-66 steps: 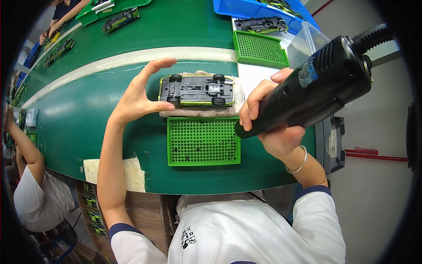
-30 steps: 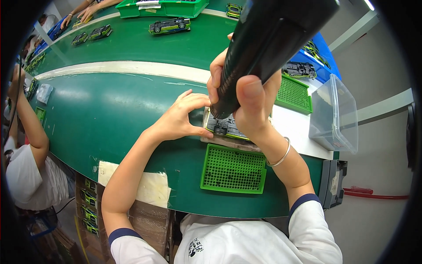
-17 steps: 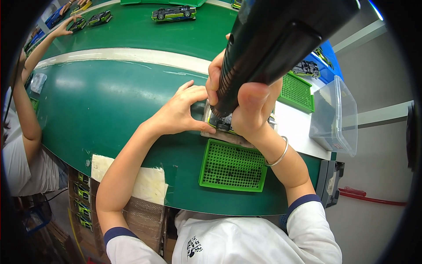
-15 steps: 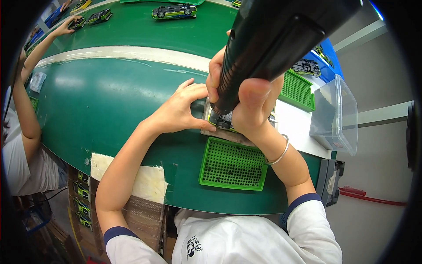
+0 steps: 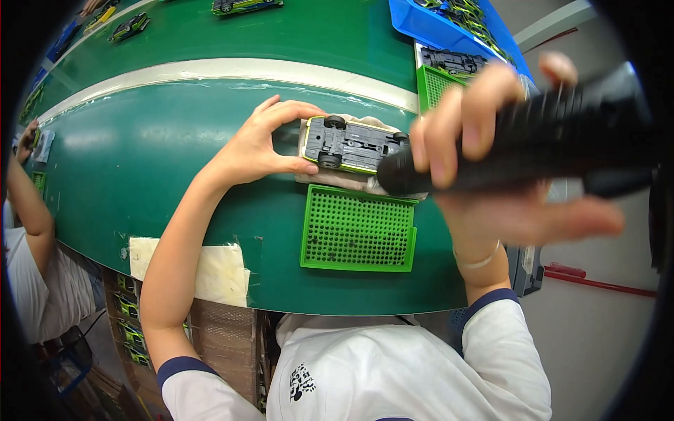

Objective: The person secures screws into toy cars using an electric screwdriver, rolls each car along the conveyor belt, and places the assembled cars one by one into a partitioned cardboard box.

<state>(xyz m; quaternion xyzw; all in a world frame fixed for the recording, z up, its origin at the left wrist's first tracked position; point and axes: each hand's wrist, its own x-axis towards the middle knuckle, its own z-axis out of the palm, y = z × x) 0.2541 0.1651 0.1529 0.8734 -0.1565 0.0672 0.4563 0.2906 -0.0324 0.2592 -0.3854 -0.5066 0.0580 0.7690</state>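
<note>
An upside-down toy car [image 5: 358,147] with a grey underside and yellow-green edges lies on a pale, worn pad [image 5: 337,179]. My left hand [image 5: 256,144] is closed on its left end, thumb at the near side and fingers at the far side. My right hand [image 5: 484,161] holds a thick black power screwdriver [image 5: 519,147], blurred by motion and tilted nearly level. The tool's narrow end points left, in front of the car's right end; whether they touch I cannot tell. A green perforated tray [image 5: 358,228] with small dark bits sits just nearer to me.
Several toy cars, including a green-black car [image 5: 129,27], lie along the far green surface past a white strip [image 5: 232,69]. A blue bin [image 5: 414,21] of parts and another green tray [image 5: 435,85] stand at the far right. At left, a co-worker's arm [image 5: 31,200] reaches over the bench.
The screwdriver has swung from upright over the car to nearly level at the right, uncovering the car's underside. My left hand stays at the car's left end. The view has shifted.
</note>
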